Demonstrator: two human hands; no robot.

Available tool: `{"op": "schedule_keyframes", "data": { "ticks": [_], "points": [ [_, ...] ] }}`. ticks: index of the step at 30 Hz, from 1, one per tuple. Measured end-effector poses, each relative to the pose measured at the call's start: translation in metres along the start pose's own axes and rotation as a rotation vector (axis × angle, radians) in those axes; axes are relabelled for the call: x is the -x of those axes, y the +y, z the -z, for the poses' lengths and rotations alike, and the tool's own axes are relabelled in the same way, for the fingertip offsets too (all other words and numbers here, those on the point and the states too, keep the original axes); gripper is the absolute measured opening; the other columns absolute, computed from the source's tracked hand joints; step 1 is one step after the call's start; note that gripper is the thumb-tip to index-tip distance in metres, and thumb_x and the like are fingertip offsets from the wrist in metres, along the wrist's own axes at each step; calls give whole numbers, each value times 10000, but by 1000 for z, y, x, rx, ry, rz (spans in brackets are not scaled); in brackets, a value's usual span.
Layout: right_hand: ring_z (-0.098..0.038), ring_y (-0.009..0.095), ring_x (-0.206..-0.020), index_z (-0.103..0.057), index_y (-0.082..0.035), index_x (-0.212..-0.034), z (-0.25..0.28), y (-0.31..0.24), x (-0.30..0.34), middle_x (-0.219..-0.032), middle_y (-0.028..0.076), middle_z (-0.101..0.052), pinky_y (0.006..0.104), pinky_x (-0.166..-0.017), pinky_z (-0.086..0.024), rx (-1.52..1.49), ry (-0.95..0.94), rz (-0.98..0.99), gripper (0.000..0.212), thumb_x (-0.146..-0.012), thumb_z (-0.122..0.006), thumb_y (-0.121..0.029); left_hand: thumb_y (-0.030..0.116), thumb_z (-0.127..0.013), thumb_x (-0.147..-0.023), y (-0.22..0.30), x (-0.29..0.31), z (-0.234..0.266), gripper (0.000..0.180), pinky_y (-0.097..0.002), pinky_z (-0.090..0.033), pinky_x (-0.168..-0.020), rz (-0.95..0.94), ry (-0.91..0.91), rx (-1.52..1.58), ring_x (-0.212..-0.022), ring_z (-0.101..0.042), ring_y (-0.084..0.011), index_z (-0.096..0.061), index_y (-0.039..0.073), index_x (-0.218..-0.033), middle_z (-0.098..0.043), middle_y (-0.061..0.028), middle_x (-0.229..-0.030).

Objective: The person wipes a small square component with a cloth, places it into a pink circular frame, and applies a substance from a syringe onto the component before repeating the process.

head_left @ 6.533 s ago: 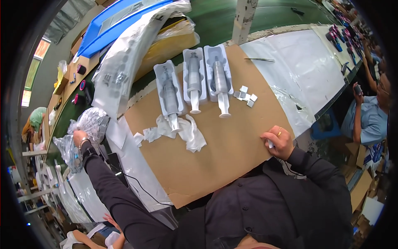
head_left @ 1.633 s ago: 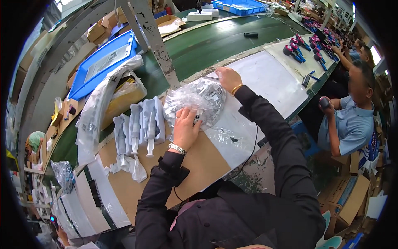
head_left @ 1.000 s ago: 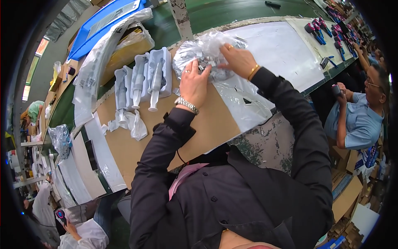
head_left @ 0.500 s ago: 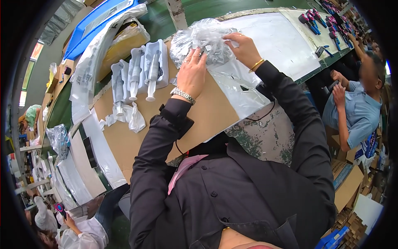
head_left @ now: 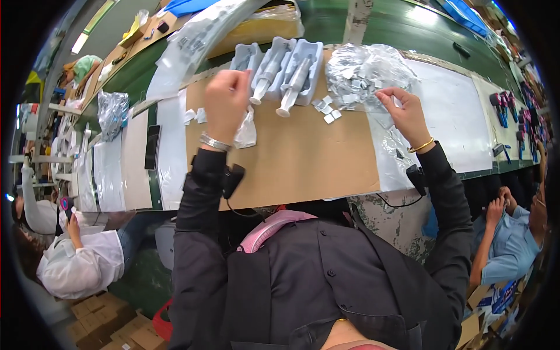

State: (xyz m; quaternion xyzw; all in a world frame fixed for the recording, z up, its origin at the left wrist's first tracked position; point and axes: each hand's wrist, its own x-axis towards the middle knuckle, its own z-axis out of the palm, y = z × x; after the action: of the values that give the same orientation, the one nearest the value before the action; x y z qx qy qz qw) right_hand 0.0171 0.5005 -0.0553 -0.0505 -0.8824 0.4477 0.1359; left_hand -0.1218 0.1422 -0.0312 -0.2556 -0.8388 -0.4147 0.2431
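My left hand (head_left: 226, 108) is raised over the cardboard sheet (head_left: 309, 157), in front of the leftmost of three pale plastic trays (head_left: 318, 58). Its fingers are curled closed, and what they may hold is hidden. Two trays plainly hold large grey syringe-like tubes (head_left: 298, 79) with white flanged ends toward me; my hand partly covers the third. At the right, my right hand (head_left: 410, 116) has thumb and fingers pinched at the near edge of a clear plastic bag (head_left: 373, 64) full of small grey-white squares. Several loose squares (head_left: 328, 112) lie beside the bag.
Crumpled white pieces (head_left: 246, 131) lie near my left wrist. A black phone (head_left: 153, 147) is farther left. Bubble wrap (head_left: 192, 44) and a yellow wrapped stack (head_left: 256, 29) stand behind the trays. Pink-and-blue handled items (head_left: 507, 111) lie far right. People sit at both sides.
My left hand has left the bag and moved left to the trays, its fingers now curled. My right hand stays beside the bag, slightly nearer me. The whole view has turned.
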Motion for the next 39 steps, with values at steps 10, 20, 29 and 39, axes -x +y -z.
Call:
{"op": "schedule_keyframes", "data": {
  "ticks": [10,20,29,39],
  "points": [
    [-688,132,-867,-722,12,-1045,-88,-23,-50,-935,75,-747,283,-790,-534,47,-171,104,229,-937,-690,-188,135,-691,-913,-162,-2,40,216,-259,-526,-709,366,-286,97,-796,-669,-122,-739,-15,-1060,-743,-49,-914],
    [-685,123,-842,-708,31,-1050,-109,-20,-56,-931,79,-726,283,-766,-535,-28,-127,60,234,-942,-683,-175,151,-705,-893,-167,49,61,203,-290,-534,-742,419,-398,-49,-841,-683,-174,-732,-6,-1018,-732,-99,-957],
    [-560,77,-758,-717,27,-1008,-106,-54,-11,-915,26,-683,223,-706,-448,-79,-202,-56,224,-974,-634,-179,194,-739,-853,-77,82,64,241,-349,-538,-722,75,-152,-276,-895,-673,-273,-705,18,-1014,-686,-135,-958],
    [-566,92,-832,-727,19,-968,-90,-50,-55,-998,33,-687,231,-763,-449,-358,19,1,301,-955,-478,-150,44,-674,-849,-118,95,78,196,-309,-504,-666,341,-88,-91,-719,-625,-152,-678,-13,-1036,-706,-99,-842]
  ]
}}
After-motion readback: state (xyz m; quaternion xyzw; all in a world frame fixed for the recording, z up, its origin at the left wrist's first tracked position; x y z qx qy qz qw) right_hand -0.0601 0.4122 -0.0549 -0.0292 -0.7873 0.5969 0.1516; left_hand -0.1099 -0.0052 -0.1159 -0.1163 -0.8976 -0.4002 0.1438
